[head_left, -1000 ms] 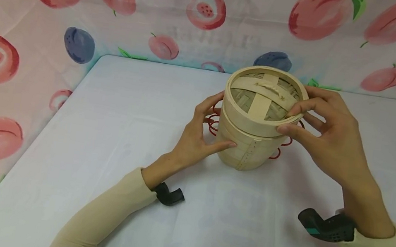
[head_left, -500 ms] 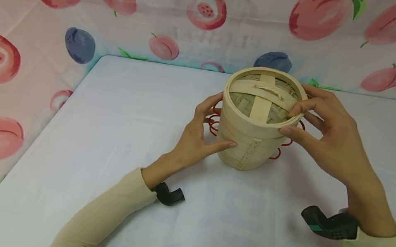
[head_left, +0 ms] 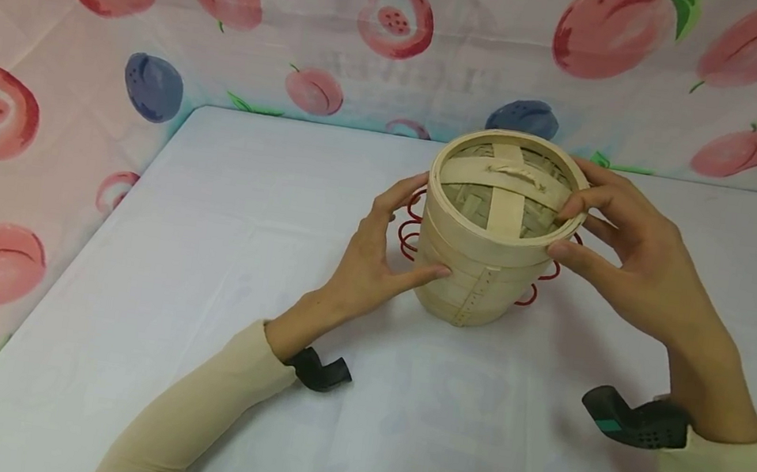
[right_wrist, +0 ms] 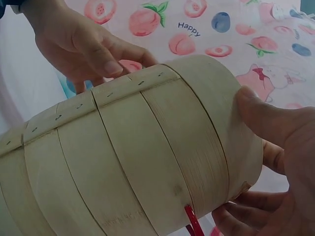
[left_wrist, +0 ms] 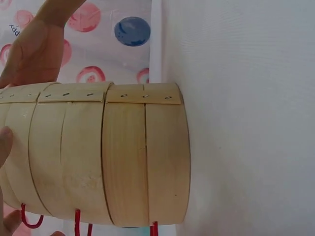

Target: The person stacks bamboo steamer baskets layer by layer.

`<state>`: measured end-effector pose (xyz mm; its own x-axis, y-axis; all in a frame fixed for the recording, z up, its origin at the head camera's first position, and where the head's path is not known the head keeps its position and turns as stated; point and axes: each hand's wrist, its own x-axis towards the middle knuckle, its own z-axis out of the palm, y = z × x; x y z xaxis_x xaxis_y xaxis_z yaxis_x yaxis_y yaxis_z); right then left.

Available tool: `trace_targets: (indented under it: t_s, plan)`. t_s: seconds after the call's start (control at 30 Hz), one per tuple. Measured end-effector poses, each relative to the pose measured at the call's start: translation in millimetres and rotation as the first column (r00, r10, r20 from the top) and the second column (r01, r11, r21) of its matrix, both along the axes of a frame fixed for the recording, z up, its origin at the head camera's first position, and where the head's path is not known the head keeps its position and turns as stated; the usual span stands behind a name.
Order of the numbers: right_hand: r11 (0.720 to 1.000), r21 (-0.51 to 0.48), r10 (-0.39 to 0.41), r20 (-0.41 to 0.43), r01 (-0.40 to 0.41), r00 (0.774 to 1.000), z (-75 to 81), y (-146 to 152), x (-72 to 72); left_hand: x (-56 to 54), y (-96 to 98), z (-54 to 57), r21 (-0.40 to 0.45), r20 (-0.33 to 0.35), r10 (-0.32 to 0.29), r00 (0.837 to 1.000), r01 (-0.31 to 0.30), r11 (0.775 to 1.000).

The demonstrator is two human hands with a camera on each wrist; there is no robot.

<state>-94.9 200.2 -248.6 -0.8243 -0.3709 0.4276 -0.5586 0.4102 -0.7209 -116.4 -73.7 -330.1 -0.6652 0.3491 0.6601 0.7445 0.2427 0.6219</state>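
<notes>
A round bamboo steamer (head_left: 460, 291) stands as a stack of tiers on the table, with red wire loops (head_left: 409, 242) at its sides. On top sits the woven lid (head_left: 507, 213), with crossed strips and a small twisted handle. My left hand (head_left: 376, 256) curves round the left side of the stack, thumb at the front and fingers mostly hidden behind. My right hand (head_left: 642, 255) holds the lid's right rim, thumb on the outer side and index finger over the edge. The right wrist view shows my right thumb (right_wrist: 261, 115) against the end band.
A white-covered table (head_left: 205, 245) surrounds the steamer, with its far edge close behind. A cloth backdrop (head_left: 450, 22) printed with peaches and plums hangs at the back and left. Each wrist carries a black device (head_left: 641, 422).
The lid has come down and levelled, and the gap between it and the tier below has closed. My right hand shifted slightly right with it; my left hand barely moved.
</notes>
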Motion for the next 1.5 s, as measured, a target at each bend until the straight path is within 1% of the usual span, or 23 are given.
trace_targets:
  t_s: [0.03, 0.1, 0.2, 0.27, 0.4, 0.43, 0.53, 0.63, 0.67, 0.8, 0.9, 1.03, 1.17, 1.37, 1.5]
  plan:
    - [1.0, -0.004, 0.003, 0.007, -0.003, 1.0, 0.0, 0, -0.3, 0.0, -0.2, 1.3, 0.008, -0.003, -0.007, 1.0, 0.007, 1.0]
    - [1.0, -0.012, 0.009, 0.019, -0.009, 1.0, 0.0, 0, -0.7, -1.0, -0.3, 4.4, 0.028, -0.034, -0.027, 0.999, 0.028, 0.999]
    - [1.0, -0.019, 0.014, 0.023, -0.014, 1.0, -0.2, 1, -1.6, -3.1, -0.2, 9.1, 0.059, -0.099, -0.062, 0.993, 0.068, 0.996]
    - [1.0, -0.024, 0.018, 0.026, -0.017, 0.999, -0.5, 1, -2.2, -4.2, -0.1, 11.4, 0.063, -0.135, -0.077, 0.988, 0.086, 0.994]
    - [0.999, -0.02, 0.031, 0.013, -0.031, 0.999, -1.4, 4, -3.3, -3.3, 0.6, 13.3, 0.062, -0.144, -0.094, 0.985, 0.104, 0.993]
    - [0.999, -0.035, 0.042, 0.011, -0.042, 0.999, -1.8, 5, -3.5, -2.9, 0.7, 13.3, 0.061, -0.142, -0.096, 0.985, 0.105, 0.993]
    - [0.987, -0.137, 0.089, 0.012, -0.087, 0.996, -4.6, 10, -3.5, -1.5, 0.7, 12.7, 0.063, -0.128, -0.097, 0.987, 0.106, 0.992]
    - [0.962, -0.247, 0.128, 0.03, -0.117, 0.991, -7.3, 14, -2.5, 0.1, 0.2, 11.4, 0.056, -0.112, -0.093, 0.989, 0.1, 0.993]
    - [0.956, -0.268, 0.134, 0.034, -0.12, 0.99, -8.2, 15, -2.1, 0.7, 0.0, 10.9, 0.054, -0.109, -0.093, 0.99, 0.1, 0.994]
    - [0.971, -0.218, 0.102, 0.02, -0.095, 0.995, -9.9, 14, -0.9, 2.2, -1.8, 9.6, 0.055, -0.103, -0.089, 0.991, 0.095, 0.994]
    - [0.989, -0.136, 0.059, -0.011, -0.06, 0.998, -10.0, 13, 0.2, 3.0, -3.5, 9.2, 0.055, -0.101, -0.084, 0.991, 0.09, 0.994]
    - [0.998, -0.064, 0.018, -0.03, -0.02, 0.999, -9.4, 12, 2.2, 3.9, -4.4, 9.1, 0.05, -0.099, -0.084, 0.992, 0.089, 0.995]
    - [0.999, -0.034, 0.002, -0.035, -0.003, 0.999, -9.0, 11, 3.3, 4.6, -4.6, 9.0, 0.053, -0.097, -0.088, 0.991, 0.094, 0.994]
    - [1.0, -0.014, -0.016, -0.041, 0.016, 0.999, -7.1, 11, 3.9, 3.9, -4.6, 8.7, 0.056, -0.096, -0.099, 0.99, 0.104, 0.993]
    - [1.0, -0.006, -0.02, -0.034, 0.02, 0.999, -6.9, 11, 5.3, 5.2, -5.0, 9.0, 0.043, -0.076, -0.096, 0.992, 0.1, 0.994]
